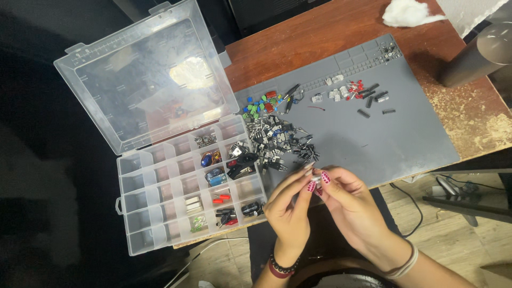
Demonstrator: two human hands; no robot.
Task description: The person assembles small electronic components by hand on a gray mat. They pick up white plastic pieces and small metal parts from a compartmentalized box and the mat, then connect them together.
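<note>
Both my hands meet over the near edge of a grey work mat [394,138]. My left hand [290,205] and my right hand [344,194] pinch a small pale electronic part [317,178] between their fingertips. Just beyond the fingers lies a heap of small black and silver components [277,141]. To the left stands a clear plastic compartment box [160,224] with its lid [144,74] swung open; some of its cells hold small parts.
Green, blue and red parts [260,105] and other loose black chips [373,98] lie farther back on the mat. The mat rests on a worn wooden table [320,37]. White wadding [408,13] and a dark cylinder [474,58] are at the far right. Cables lie on the floor [453,234].
</note>
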